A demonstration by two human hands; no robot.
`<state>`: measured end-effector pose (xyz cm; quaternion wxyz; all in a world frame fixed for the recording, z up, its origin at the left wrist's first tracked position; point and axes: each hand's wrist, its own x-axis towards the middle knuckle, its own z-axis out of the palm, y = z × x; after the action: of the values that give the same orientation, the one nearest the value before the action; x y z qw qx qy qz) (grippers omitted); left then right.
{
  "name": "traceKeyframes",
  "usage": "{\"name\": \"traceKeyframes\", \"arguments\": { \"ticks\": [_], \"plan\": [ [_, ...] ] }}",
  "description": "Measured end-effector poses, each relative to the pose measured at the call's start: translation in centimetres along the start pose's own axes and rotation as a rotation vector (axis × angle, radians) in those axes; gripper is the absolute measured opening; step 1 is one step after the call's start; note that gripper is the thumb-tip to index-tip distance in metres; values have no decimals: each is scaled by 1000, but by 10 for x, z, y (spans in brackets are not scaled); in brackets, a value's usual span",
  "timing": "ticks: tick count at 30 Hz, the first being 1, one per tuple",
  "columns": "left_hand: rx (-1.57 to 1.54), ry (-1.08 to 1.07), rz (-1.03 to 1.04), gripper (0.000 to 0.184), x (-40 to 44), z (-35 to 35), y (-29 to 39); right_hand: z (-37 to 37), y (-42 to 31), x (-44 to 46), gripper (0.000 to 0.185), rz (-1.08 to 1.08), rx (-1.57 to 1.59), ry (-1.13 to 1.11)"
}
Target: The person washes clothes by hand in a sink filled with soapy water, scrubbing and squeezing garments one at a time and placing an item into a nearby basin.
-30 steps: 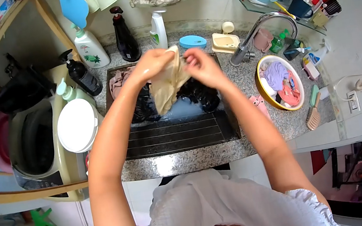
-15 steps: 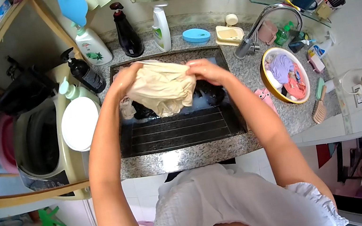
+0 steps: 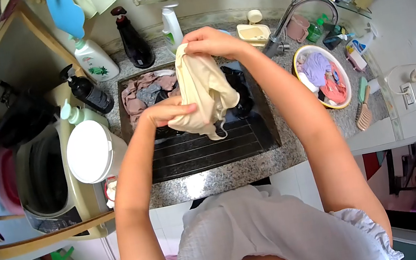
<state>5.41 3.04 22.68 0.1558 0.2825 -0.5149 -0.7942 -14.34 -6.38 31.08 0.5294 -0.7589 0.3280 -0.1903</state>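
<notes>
A wet-looking cream garment [image 3: 206, 83] hangs between my two hands above the dark sink [image 3: 206, 152]. My left hand [image 3: 169, 111] is closed on its lower left edge, thumb on top. Higher up, my right hand [image 3: 213, 44] pinches the cloth's top edge. A thin strap dangles from the garment's lower end; its exact kind I cannot make out. Under and left of it, mauve and grey clothes [image 3: 144, 94] lie in the sink. Black cloth [image 3: 237, 92] shows in the sink to the right, partly covered by the cream garment.
Pump bottles, including a dark brown one [image 3: 133, 40], line the counter behind the sink. The faucet [image 3: 284, 29] arches at the back right. A basin of clothes [image 3: 327, 102] and a brush [image 3: 364, 112] sit to the right. On the left stand a white bucket [image 3: 90, 152] and an open washing machine [image 3: 76, 179].
The cream garment has turned from stretched sideways to hanging upright. My right hand has risen and moved left; my left hand has dropped lower. The mauve clothes are now uncovered.
</notes>
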Motion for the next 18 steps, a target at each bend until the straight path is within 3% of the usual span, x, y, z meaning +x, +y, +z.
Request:
{"name": "traceKeyframes", "arguments": {
  "ticks": [1, 3, 5, 8, 9, 13, 16, 18],
  "plan": [
    [1, -5, -3, 57, 6, 8, -1, 3, 13, 1, 21, 3, 2, 5],
    [-142, 123, 50, 52, 14, 18, -2, 17, 52, 2, 25, -115, -224, 248],
    [-222, 119, 79, 47, 19, 16, -9, 32, 105, -6, 27, -138, -270, 363],
    [-435, 263, 104, 43, 21, 14, -19, 69, 147, -40, 31, 240, -233, 612],
    [-436, 265, 104, 43, 19, 11, -20, 79, 162, -50, 35, 347, -213, 583],
    [-512, 303, 136, 41, 13, 5, -17, 123, 185, -70, 59, 612, 423, 496],
    [-534, 305, 203, 39, 10, 1, -12, 139, 155, -74, 57, 485, 639, 636],
    [-541, 332, 228, 40, 5, 3, -8, 140, 147, -73, 57, 384, 593, 676]
  ]
}}
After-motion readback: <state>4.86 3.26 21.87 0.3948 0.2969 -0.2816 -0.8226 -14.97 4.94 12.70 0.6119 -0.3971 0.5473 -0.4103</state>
